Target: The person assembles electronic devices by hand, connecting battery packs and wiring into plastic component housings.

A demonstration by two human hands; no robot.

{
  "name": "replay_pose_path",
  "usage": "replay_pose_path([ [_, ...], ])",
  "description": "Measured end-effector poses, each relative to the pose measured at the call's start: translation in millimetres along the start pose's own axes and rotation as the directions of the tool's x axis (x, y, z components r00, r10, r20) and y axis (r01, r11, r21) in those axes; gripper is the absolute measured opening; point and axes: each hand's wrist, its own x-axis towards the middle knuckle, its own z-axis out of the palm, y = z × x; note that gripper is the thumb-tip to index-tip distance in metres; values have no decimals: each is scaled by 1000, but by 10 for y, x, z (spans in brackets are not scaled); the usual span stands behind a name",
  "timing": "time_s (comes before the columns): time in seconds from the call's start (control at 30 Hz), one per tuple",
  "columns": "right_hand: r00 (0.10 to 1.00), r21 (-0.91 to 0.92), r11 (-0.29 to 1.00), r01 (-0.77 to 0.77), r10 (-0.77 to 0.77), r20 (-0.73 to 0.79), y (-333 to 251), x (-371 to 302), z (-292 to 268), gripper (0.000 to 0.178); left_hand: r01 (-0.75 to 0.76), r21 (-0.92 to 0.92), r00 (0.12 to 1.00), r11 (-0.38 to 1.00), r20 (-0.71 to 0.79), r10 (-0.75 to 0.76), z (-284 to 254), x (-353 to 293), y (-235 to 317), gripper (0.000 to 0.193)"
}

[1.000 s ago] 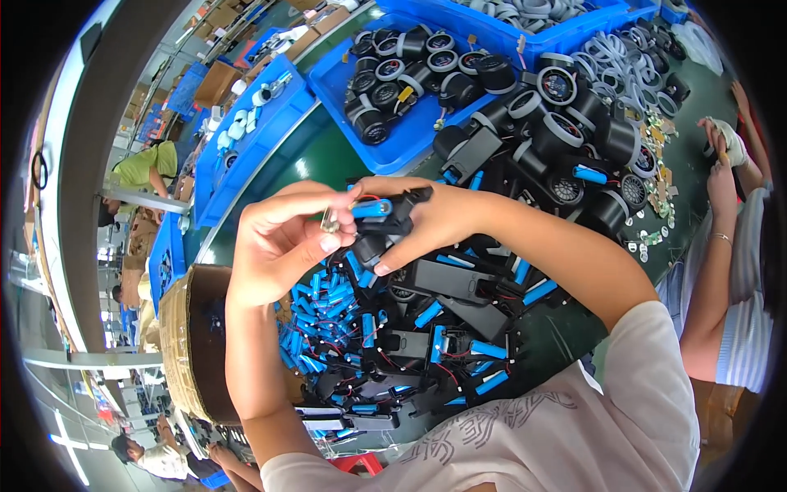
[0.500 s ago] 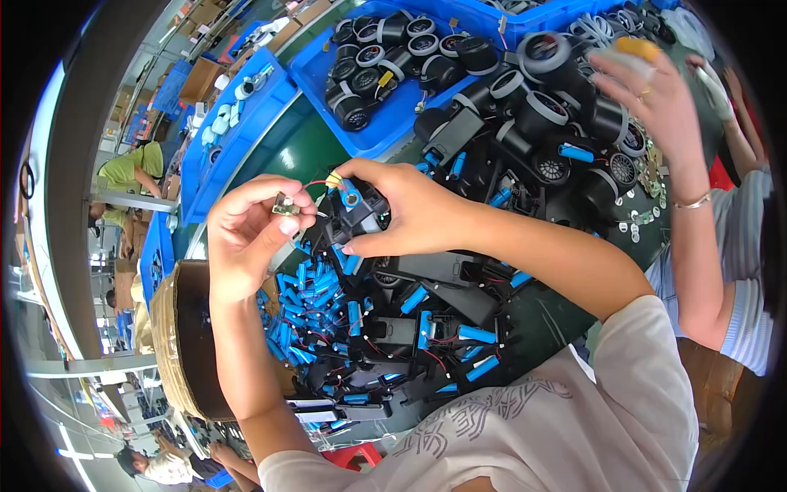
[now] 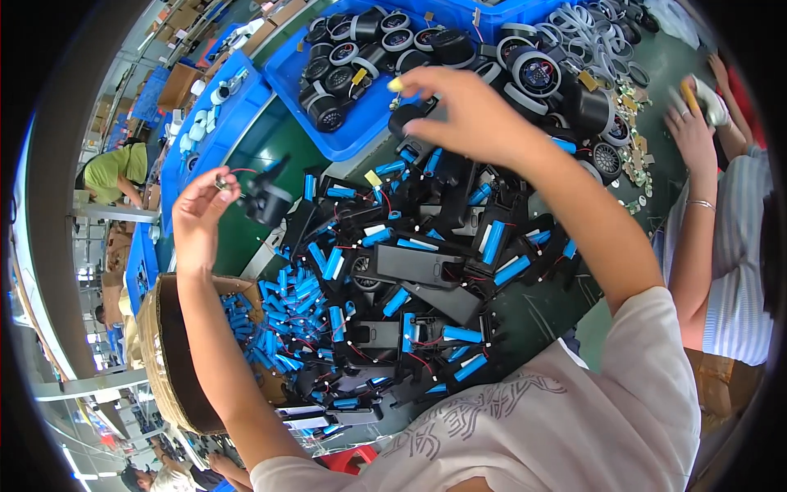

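Observation:
My left hand [image 3: 201, 201] is raised at the left, thumb and fingers pinched on a small circuit board [image 3: 221, 182]. Red wire leads from the board toward a black plastic housing [image 3: 266, 201], slightly blurred, which hangs in the air beside the hand. My right hand [image 3: 471, 115] reaches over the far part of the heap with its fingers apart and nothing between them; a yellow covering shows on one fingertip. Below both hands lies a heap of black housings [image 3: 418, 266] with blue cylindrical cells [image 3: 493, 242] and thin wires.
A blue tray [image 3: 344, 148] of round black fan-like units stands at the far side. To the left is an open cardboard box [image 3: 160, 353] beside loose blue cells. Grey rings [image 3: 574, 41] and small boards [image 3: 635, 135] lie at the far right, near a co-worker's hand [image 3: 693, 135].
My hands have moved apart: the left went left with the board and hanging housing, the right let go of the housing and moved up and right. The co-worker's hand has drawn back right.

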Motion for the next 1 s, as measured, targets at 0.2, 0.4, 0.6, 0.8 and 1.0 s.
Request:
replay_pose_path([
  [0.2,954,-200,956,213,-159,254,242,22,147,31,120,290,978,949,-199,-62,-780,431,-734,26],
  [0.4,886,-438,834,334,-119,448,250,85,322,37,194,955,938,222,-248,244,-623,739,-1178,54],
  [0.6,986,-168,972,161,-165,-10,-14,-82,3,44,-413,741,874,529,158,460,1163,1276,-776,36],
  [0.8,998,-39,999,-20,17,-65,-276,-448,-80,30,-253,883,949,396,148,277,1754,1707,-1035,30],
  [1.0,991,-265,960,86,-55,121,-354,-728,-159,31,-355,874,919,333,262,294,1706,1505,-975,23],
])
